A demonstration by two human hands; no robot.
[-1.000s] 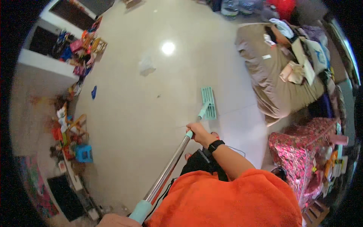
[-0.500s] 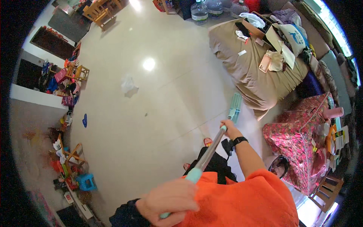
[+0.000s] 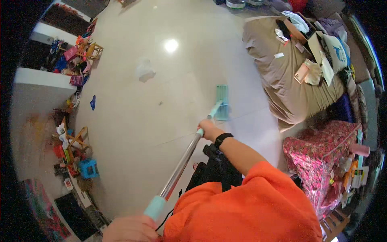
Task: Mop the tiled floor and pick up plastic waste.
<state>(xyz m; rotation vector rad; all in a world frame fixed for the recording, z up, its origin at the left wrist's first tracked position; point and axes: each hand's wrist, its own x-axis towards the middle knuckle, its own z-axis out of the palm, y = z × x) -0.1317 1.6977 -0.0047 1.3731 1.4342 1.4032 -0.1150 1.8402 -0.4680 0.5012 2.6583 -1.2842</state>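
A mop with a mint-green flat head point(image 3: 222, 92) rests on the pale tiled floor. Its silver pole point(image 3: 181, 166) runs from the head back toward my lower left. Wrapped round the pole's lower part, near the head, is my right hand point(image 3: 209, 130), with a black band on the wrist. At the bottom edge my left hand point(image 3: 131, 230), blurred and partly cut off, grips the mint-green upper handle point(image 3: 155, 206). On the floor ahead lie a crumpled clear plastic bag point(image 3: 145, 70) and a small dark speck point(image 3: 160, 103).
A brown cloth-draped surface point(image 3: 278, 86) with boxes and a phone stands to the right. Nearer is a table under a pink floral cloth point(image 3: 308, 151). Along the left are a blue stool point(image 3: 88, 168), wooden chairs and clutter. A blue slipper point(image 3: 93, 102) lies on the floor.
The mop head has swung left, away from the brown-draped surface. My right hand has moved left with the pole, and my left hand has shifted down and left. My view has turned slightly.
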